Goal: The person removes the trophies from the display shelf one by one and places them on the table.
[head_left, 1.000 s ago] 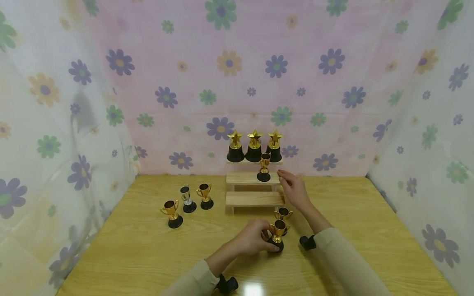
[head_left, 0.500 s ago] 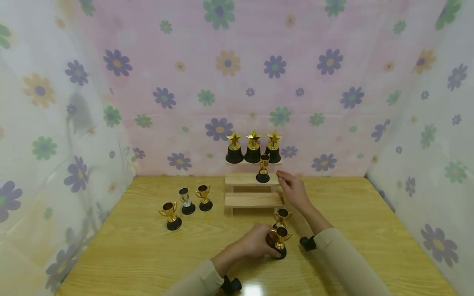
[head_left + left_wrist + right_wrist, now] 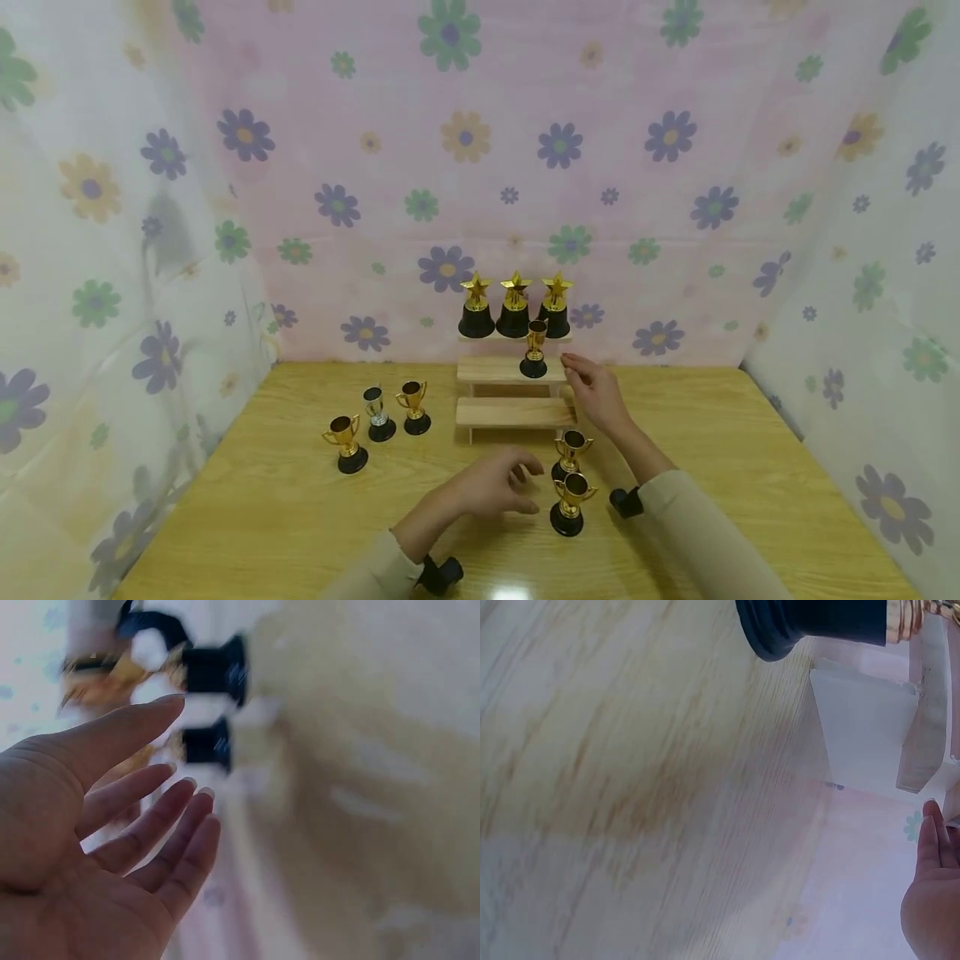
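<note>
My left hand (image 3: 495,483) hovers with loosely bent fingers just left of a small gold trophy cup (image 3: 574,492), a gap between them. That cup stands upright on the table, in front of a second gold trophy cup (image 3: 572,446). In the left wrist view both black bases (image 3: 214,671) are blurred beyond the fingers. My right hand (image 3: 596,396) is at the right end of the middle wooden step (image 3: 487,369), fingers extended and close to its edge; contact is unclear. On that step stands another gold trophy cup (image 3: 535,343).
Three star trophies (image 3: 513,308) line the top step. The lower step (image 3: 513,411) bears nothing. At the left of the table (image 3: 262,517) stand two gold cups (image 3: 345,437) and a silver cup (image 3: 377,412). Floral cloth (image 3: 360,250) encloses the back and sides.
The left hand has let go of the front gold trophy cup and drawn away to the left. Before that, the cup shifted slightly toward me. The right hand keeps its place.
</note>
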Action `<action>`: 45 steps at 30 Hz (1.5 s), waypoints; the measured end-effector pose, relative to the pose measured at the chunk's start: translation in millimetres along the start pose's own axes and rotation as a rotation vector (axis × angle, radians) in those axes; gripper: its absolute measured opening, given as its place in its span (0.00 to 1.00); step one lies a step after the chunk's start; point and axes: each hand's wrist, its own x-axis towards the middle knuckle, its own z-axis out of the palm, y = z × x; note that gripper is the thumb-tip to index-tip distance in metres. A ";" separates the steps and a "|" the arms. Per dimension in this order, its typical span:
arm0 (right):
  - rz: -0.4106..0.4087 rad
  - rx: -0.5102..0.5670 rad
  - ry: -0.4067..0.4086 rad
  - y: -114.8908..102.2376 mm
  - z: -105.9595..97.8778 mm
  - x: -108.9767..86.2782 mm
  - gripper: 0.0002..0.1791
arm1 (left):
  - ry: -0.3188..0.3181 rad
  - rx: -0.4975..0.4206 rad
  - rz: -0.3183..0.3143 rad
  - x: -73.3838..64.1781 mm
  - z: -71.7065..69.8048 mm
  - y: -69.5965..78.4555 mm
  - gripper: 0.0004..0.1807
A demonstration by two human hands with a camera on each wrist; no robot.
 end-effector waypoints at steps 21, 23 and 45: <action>-0.019 -0.007 0.030 2.2 4.5 2.3 0.19 | 0.422 -0.107 -0.010 16.0 -66.4 -10.1 0.32; -0.014 -0.008 0.027 1.8 4.6 2.1 0.19 | 0.445 -0.118 -0.007 20.1 -66.5 -11.3 0.33; 0.012 0.019 0.017 -0.4 2.2 0.0 0.19 | 0.520 -0.128 0.032 67.1 -68.4 4.0 0.35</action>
